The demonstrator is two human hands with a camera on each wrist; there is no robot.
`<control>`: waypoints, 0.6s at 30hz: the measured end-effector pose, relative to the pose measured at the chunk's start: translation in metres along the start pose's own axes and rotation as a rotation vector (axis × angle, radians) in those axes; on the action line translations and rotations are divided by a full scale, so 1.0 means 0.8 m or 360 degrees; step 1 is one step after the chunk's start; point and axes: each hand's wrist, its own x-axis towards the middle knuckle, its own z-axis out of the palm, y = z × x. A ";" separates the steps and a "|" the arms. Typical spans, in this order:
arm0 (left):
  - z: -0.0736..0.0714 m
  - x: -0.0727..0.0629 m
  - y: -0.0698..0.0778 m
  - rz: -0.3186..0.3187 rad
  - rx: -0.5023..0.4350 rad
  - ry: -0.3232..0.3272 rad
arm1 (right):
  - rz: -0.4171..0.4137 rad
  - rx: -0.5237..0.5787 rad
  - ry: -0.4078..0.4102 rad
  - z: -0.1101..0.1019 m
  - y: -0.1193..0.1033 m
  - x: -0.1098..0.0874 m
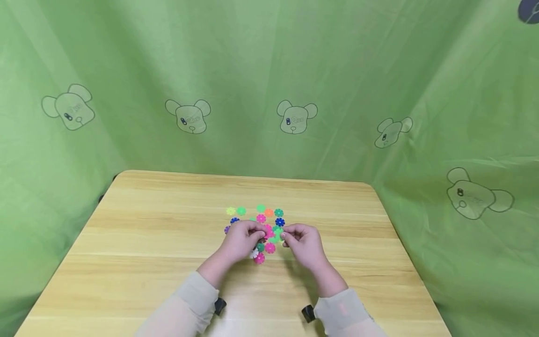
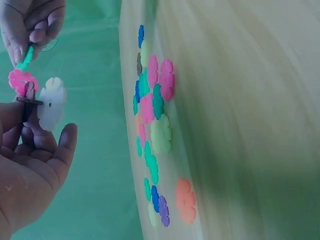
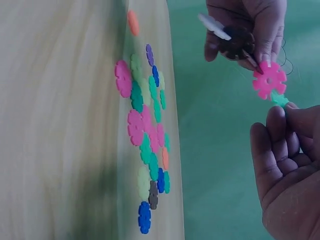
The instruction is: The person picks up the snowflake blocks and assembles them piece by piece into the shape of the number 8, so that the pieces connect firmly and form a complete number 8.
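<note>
Since these flower-shaped pieces look like thin moulded plastic, they should feel light in the fingers, stiff with a little spring, and somewhat slick on their flat faces. Thumb and finger of the left grip (image 1: 242, 239) pinch near where a brown disc (image 3: 235, 44) and a pink disc (image 3: 274, 84) meet, with a white disc (image 2: 51, 102) standing at an angle off the brown. Just across from that hold, the right grip (image 1: 306, 245) pinches a green disc (image 3: 279, 99) by its outer edge, so its inner edge meets the pink rim; whether the slots are fully seated I cannot tell. A hold on opposite faces close to the rim, away from the slot being joined, would likely serve best, as a sideways twist might bend a petal or pop a joint loose. Below and beyond the grips, loose discs (image 1: 270, 248) in pink, blue, green and other colours lie on the counter (image 1: 139, 276), and being so flat they probably lift most easily by a notched edge. Farther from the grips hangs a green cloth (image 1: 244, 51) printed with mouse faces.
</note>
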 end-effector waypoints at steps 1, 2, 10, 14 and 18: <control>0.001 0.000 0.000 0.0001 0.0014 0.0001 | 0.0010 -0.0012 -0.0011 -0.001 -0.001 0.000; 0.001 0.000 -0.001 0.0005 0.0029 0.0001 | 0.0018 -0.0028 -0.0024 -0.001 -0.002 0.001; 0.002 -0.001 -0.001 0.0067 0.0097 -0.0043 | 0.0131 -0.0087 -0.0131 -0.004 -0.005 0.004; 0.003 0.000 0.001 0.0071 0.0116 -0.0067 | 0.0135 -0.0048 -0.0135 -0.007 -0.005 0.005; 0.005 0.001 0.005 0.0068 0.0117 -0.0110 | 0.0063 -0.0031 -0.0225 -0.006 -0.004 0.005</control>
